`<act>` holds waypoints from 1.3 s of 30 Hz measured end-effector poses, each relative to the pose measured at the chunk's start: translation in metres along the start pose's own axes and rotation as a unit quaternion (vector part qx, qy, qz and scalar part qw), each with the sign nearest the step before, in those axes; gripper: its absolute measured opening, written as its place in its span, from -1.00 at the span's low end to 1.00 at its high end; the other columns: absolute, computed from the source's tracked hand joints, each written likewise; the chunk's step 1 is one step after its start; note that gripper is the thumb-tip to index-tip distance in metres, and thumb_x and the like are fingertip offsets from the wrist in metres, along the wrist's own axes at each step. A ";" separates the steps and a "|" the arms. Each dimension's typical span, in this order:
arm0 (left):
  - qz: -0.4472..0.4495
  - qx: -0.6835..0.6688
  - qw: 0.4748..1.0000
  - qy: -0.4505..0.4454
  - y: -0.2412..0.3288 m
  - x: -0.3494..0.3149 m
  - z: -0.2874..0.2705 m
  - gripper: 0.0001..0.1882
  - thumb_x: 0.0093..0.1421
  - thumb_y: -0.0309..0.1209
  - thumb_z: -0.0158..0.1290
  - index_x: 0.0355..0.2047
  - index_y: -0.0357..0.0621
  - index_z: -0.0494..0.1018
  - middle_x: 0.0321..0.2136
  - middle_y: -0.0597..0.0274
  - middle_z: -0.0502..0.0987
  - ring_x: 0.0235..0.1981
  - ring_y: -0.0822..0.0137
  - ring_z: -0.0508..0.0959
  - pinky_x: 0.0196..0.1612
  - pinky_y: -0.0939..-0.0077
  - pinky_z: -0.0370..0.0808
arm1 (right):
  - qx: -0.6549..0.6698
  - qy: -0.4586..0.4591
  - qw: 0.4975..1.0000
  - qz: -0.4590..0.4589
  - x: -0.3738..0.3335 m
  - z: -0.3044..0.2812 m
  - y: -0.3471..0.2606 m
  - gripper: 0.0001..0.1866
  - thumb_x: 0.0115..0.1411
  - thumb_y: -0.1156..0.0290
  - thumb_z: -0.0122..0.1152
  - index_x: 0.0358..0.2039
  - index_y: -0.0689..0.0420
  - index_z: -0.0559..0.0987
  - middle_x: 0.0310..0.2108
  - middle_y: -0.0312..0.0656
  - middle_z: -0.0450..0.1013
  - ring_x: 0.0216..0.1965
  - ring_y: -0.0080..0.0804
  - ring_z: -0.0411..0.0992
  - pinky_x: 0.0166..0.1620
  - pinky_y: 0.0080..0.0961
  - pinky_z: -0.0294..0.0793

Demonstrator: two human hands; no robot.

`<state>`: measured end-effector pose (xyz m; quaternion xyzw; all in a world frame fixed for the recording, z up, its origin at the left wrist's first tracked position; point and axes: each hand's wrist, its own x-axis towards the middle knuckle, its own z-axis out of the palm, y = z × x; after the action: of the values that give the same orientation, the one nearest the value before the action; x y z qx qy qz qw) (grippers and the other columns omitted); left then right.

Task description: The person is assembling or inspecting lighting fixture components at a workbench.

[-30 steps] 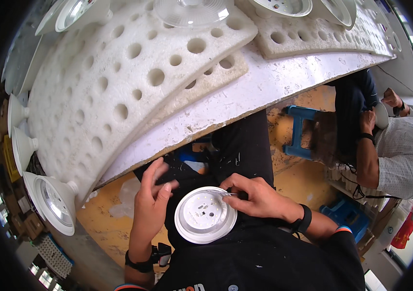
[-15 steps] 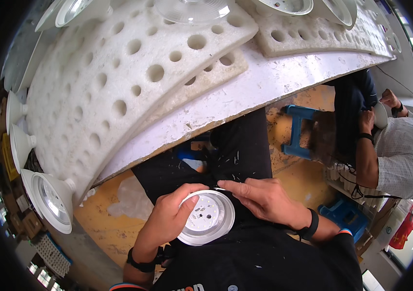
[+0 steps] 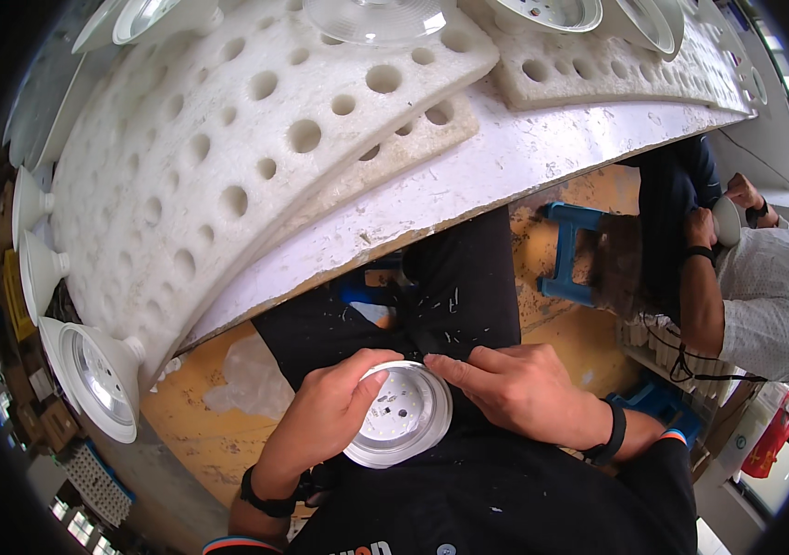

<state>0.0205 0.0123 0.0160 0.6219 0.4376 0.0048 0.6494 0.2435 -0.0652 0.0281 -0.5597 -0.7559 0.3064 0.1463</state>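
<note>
A white, bowl-shaped lamp housing [image 3: 402, 418] rests at my lap, its open face toward me and a round plate with small dark components inside. My left hand [image 3: 331, 407] grips its left side, thumb over the rim and fingers behind it. My right hand [image 3: 522, 388] is closed at the upper right rim, with the index finger pressed against the edge. Anything within those right fingers is hidden in this view.
A thick white foam board [image 3: 228, 148] with round holes lies on the white table [image 3: 542, 153] ahead. Several similar lamps [image 3: 98, 379] hang along its left edge. A clear ribbed cover [image 3: 376, 20] sits on the board. Blue stools [image 3: 565, 254] and a seated person [image 3: 769, 291] are at right.
My right hand has shifted slightly right and its index finger now presses on the housing's rim. A thin shiny piece seen at those fingertips no longer shows.
</note>
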 end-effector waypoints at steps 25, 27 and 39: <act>0.008 0.069 0.997 -0.027 0.002 0.006 0.005 -0.76 0.22 -0.55 -0.07 -0.10 -0.27 0.44 -0.30 -0.11 0.57 -0.21 -0.04 0.59 -0.18 0.28 0.52 | -0.019 -0.072 0.995 -0.068 0.028 -0.006 -0.009 -0.63 0.00 0.49 0.12 -0.10 0.14 0.50 -0.52 -0.24 0.43 -0.54 -0.34 0.52 -0.57 -0.45 0.46; 0.028 0.064 0.997 -0.014 -0.001 0.007 0.006 -0.78 0.20 -0.56 -0.05 -0.13 -0.24 0.43 -0.35 -0.13 0.56 -0.25 -0.09 0.58 -0.23 0.21 0.52 | -0.033 -0.080 0.995 -0.043 0.024 -0.013 -0.008 -0.64 0.00 0.48 0.12 -0.12 0.18 0.50 -0.51 -0.22 0.44 -0.54 -0.35 0.53 -0.57 -0.44 0.47; 0.008 0.066 0.997 -0.032 0.007 0.012 0.008 -0.70 0.16 -0.59 -0.03 -0.06 -0.23 0.42 -0.30 -0.14 0.57 -0.20 -0.06 0.58 -0.18 0.27 0.51 | -0.024 -0.087 0.995 -0.041 0.018 -0.014 0.006 -0.76 -0.01 0.47 0.16 -0.26 0.10 0.48 -0.54 -0.24 0.41 -0.57 -0.31 0.50 -0.59 -0.41 0.45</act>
<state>0.0355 0.0142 0.0136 0.6664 0.4114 -0.0387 0.6206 0.2503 -0.0434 0.0334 -0.5026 -0.7953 0.3296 0.0791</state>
